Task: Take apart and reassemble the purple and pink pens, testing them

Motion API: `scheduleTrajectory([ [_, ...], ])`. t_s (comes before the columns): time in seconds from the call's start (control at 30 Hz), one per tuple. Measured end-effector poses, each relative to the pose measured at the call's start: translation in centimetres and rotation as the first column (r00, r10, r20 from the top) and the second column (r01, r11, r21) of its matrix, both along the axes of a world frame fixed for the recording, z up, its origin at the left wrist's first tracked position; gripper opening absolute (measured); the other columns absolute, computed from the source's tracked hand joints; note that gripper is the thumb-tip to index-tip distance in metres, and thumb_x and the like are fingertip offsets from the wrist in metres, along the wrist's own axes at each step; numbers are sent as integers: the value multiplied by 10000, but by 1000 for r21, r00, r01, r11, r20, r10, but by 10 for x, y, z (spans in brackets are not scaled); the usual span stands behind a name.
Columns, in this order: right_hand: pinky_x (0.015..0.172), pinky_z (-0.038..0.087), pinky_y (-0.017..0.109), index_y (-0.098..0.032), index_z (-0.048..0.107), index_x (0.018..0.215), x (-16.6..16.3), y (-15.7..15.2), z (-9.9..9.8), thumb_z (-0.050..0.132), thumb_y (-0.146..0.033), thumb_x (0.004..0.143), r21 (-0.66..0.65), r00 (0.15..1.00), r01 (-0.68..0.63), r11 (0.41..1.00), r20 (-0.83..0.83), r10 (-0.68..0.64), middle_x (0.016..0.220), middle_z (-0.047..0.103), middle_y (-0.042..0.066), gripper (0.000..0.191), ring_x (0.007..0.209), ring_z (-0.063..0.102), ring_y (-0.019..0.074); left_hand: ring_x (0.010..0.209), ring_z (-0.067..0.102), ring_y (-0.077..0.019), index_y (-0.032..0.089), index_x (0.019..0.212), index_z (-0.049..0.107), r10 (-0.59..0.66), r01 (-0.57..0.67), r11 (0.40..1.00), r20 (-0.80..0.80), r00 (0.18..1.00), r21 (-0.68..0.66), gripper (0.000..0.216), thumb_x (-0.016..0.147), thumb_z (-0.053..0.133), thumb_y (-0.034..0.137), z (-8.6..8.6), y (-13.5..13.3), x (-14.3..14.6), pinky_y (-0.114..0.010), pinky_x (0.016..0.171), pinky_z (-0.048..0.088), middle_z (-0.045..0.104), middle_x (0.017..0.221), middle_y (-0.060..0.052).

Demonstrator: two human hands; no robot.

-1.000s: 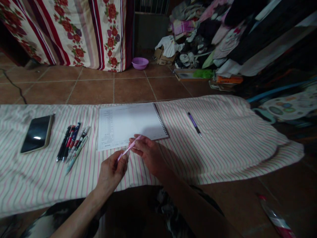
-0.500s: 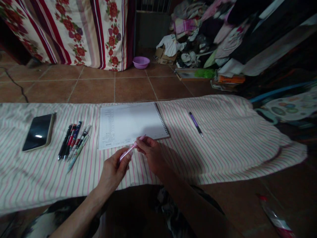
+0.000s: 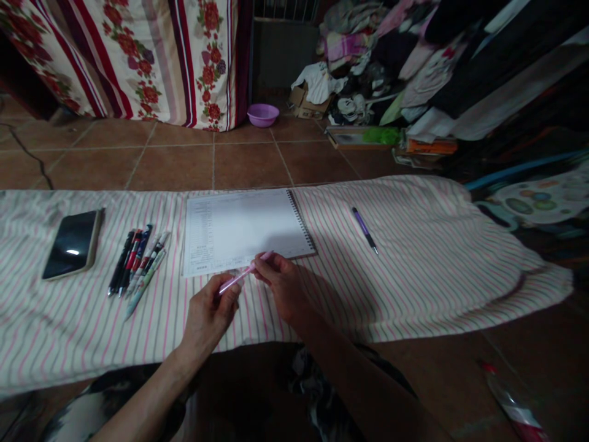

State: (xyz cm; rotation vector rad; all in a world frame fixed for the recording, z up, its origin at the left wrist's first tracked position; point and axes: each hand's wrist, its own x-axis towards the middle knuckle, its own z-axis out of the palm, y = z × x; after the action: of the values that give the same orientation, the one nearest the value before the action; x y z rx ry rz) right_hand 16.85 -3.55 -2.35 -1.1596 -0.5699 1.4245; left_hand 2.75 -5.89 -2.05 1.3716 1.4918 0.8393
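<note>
A pink pen (image 3: 235, 280) is held at a slant between my two hands, over the near edge of a spiral notebook (image 3: 253, 221). My left hand (image 3: 212, 310) pinches its lower left end between thumb and fingers. My right hand (image 3: 281, 283) grips the upper right end with its fingertips. The notebook lies open on a mostly blank page with print along its left and lower edges. To its right a purple and black pen (image 3: 364, 229) rests on the striped cloth (image 3: 423, 264). Left of the notebook several pens (image 3: 138, 261) lie bunched together.
A dark-screened phone (image 3: 72, 244) lies at the left of the cloth. Beyond, on the tiled floor, stand a purple basin (image 3: 262, 115) and a cardboard box (image 3: 307, 105) by piled clothes. A bottle (image 3: 513, 402) lies at lower right, near a chair (image 3: 529, 196).
The left hand has shifted slightly left and up with its end of the pink pen. The right hand stays nearly in place, and the other pens and the notebook have not moved.
</note>
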Motion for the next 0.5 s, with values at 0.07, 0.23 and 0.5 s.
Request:
scheduleTrajectory([
  [0.07, 697, 440, 244, -172, 595, 681, 0, 0, 0, 719, -297, 640, 5, 1000, -7, 1000, -1, 7, 673, 587, -29, 181, 656, 551, 87, 445, 479, -96, 182, 875, 555, -23, 23, 1000, 22, 999, -8, 291, 804, 509, 460, -1, 0, 0, -190, 428, 387, 524, 534, 46],
  [0.23, 716, 442, 257, -172, 599, 678, 0, 0, 3, 718, -295, 632, 7, 1000, -12, 1000, -15, 12, 684, 584, -24, 178, 667, 544, 93, 472, 452, -89, 182, 797, 536, -109, 107, 994, 51, 993, 27, 289, 863, 417, 437, -3, 0, -1, -194, 453, 364, 493, 566, 40],
  [0.5, 730, 447, 267, -164, 599, 674, 0, 1, 2, 732, -293, 609, -7, 999, -17, 1000, -44, 16, 689, 586, -20, 196, 676, 545, 98, 445, 463, -99, 183, 703, 516, -100, 101, 995, -66, 993, 15, 358, 882, 359, 450, -3, 1, -2, -206, 450, 359, 509, 517, 31],
])
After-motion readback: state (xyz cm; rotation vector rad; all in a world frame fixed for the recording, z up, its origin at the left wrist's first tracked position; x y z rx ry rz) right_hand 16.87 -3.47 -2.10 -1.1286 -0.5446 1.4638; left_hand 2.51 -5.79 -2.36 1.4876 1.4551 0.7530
